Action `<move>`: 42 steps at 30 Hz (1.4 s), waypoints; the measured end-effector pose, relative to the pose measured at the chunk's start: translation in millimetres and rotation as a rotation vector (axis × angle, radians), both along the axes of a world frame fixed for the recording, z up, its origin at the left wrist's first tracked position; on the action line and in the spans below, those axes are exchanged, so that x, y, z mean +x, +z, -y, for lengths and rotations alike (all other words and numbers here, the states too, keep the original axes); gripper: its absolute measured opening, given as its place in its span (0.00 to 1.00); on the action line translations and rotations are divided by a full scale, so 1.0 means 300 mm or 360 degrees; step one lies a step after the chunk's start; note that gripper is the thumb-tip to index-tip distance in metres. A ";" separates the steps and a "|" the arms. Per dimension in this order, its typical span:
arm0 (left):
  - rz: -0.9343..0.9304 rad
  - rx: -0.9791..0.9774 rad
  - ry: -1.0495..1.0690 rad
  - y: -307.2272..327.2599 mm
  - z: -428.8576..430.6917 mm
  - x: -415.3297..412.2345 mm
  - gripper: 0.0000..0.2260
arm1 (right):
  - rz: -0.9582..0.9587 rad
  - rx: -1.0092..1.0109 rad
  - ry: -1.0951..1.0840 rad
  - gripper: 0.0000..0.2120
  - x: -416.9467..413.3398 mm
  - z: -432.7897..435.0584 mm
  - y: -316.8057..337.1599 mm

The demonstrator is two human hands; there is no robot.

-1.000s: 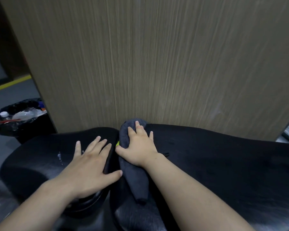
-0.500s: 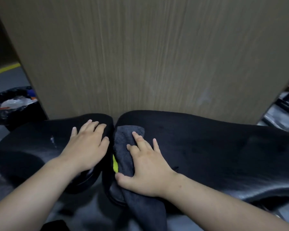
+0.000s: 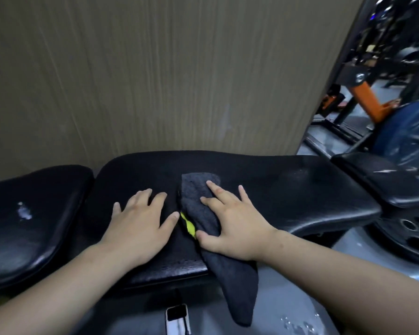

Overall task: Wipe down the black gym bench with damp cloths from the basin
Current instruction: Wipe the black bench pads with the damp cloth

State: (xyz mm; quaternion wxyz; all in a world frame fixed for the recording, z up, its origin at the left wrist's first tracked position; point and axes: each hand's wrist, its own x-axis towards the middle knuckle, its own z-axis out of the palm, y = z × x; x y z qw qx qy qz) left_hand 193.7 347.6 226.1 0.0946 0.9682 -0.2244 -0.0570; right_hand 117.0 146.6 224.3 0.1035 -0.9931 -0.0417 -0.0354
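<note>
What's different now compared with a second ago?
The right hand has slid the dark grey cloth rightwards from the pad gap along the long black bench pad. The left hand crossed from the smaller black pad onto it. Unchanged: both hands flat, cloth end hanging over the near edge.

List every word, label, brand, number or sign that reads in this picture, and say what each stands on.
Nothing here can be read as text.
The yellow tag on the grey cloth: dark marks, too blurred to read.
The round pale emblem on the black rack bracket: too small and blurred to read.
No lettering shows on the black bench or the wood-grain panel.
</note>
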 end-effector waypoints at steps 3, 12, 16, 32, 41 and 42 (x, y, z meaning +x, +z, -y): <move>0.0017 0.0008 -0.0046 0.003 0.082 -0.023 0.30 | 0.0016 0.0004 -0.0071 0.40 -0.050 0.120 0.003; 0.0029 0.0030 -0.0212 -0.007 0.248 -0.061 0.34 | 0.0053 -0.0003 -0.0412 0.41 -0.201 0.511 -0.015; 0.0028 0.0026 -0.0306 -0.014 0.316 -0.050 0.39 | 0.0063 -0.0042 -0.0561 0.41 -0.226 0.655 -0.017; 0.0058 0.0120 -0.0388 -0.035 0.407 0.025 0.48 | -0.0100 -0.0547 -0.1042 0.43 -0.238 1.051 0.060; 0.0022 0.0194 -0.0208 -0.015 0.378 0.129 0.45 | -0.0081 0.0015 -0.1079 0.33 0.024 1.112 0.023; 0.0018 0.0200 -0.0192 -0.016 0.372 0.140 0.45 | -0.0082 0.0011 -0.1082 0.33 0.064 1.118 0.024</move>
